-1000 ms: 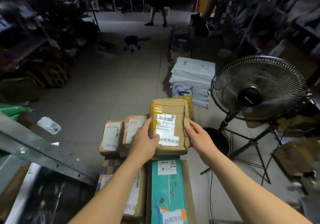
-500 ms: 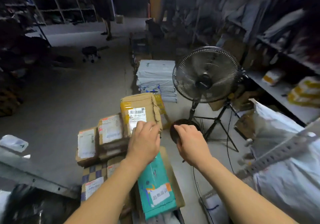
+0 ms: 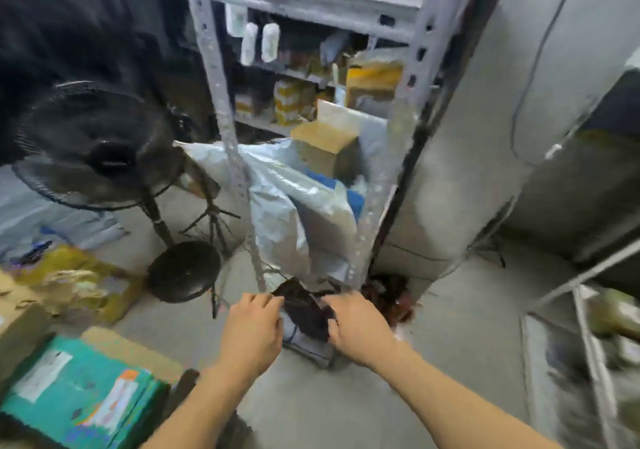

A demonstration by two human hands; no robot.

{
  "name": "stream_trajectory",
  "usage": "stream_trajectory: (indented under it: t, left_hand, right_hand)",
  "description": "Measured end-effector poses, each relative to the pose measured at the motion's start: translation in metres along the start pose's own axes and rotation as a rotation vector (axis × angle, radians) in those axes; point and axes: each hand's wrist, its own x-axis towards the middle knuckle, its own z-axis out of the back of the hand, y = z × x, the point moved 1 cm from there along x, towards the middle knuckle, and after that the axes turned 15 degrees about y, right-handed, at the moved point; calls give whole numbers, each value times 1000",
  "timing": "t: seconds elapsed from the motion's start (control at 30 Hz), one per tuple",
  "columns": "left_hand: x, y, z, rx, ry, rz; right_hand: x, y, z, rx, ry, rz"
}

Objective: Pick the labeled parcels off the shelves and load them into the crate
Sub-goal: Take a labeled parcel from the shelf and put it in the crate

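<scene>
The view is blurred by motion. My left hand and my right hand hang side by side in front of a grey metal shelf rack, fingers loosely curled and holding nothing. On the rack lie a big grey plastic parcel, a brown cardboard box and several yellow packages further back. A teal labeled parcel lies at the lower left on stacked brown boxes. No crate can be made out.
A black standing fan on a round base stands left of the rack. Dark bags lie on the floor under my hands. A grey pillar rises on the right, beside another rack.
My hands have let go of the brown labeled box left on the stack. The view has swung right from the stack to the shelf rack, and both hands now hang free.
</scene>
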Motion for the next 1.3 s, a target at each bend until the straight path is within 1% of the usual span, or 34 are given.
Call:
stream_trajectory:
  t: [0.07,0.23,0.37,0.47,0.6,0.73,0.87,1.03,1.2,1.3]
  left_hand:
    - [16,-54,-10,29,54,-83]
    - [55,-200,-31,82,136,-295]
    - [72,-328,-51,69,145,-488]
    - [82,-415,-75,80,181,-579]
    - [92,-518,-98,95,174,-718]
    - [96,-610,-97,153,228,-830]
    - [119,-692,-98,170,263,-910]
    - [174,-785,-103,179,319,-988]
    - [251,-881,-91,124,345,-1064]
    - [300,-930,-71,79,362,-1089]
  right_hand:
    - [-31,-45,-5,60,-17,-113]
    - [-119,-167,-22,139,-110,-325]
    - [-201,-267,-30,171,-147,-490]
    - [-266,-335,-42,255,-207,-610]
    - [-345,-412,-56,373,-276,-805]
    - [-399,-469,-58,501,-363,-909]
    - [-425,-518,-50,588,-444,-985]
    - [-425,-585,-31,659,-475,-1034]
    - [-406,-673,16,674,-514,-1090]
    - [-392,-721,56,705,-499,-1102]
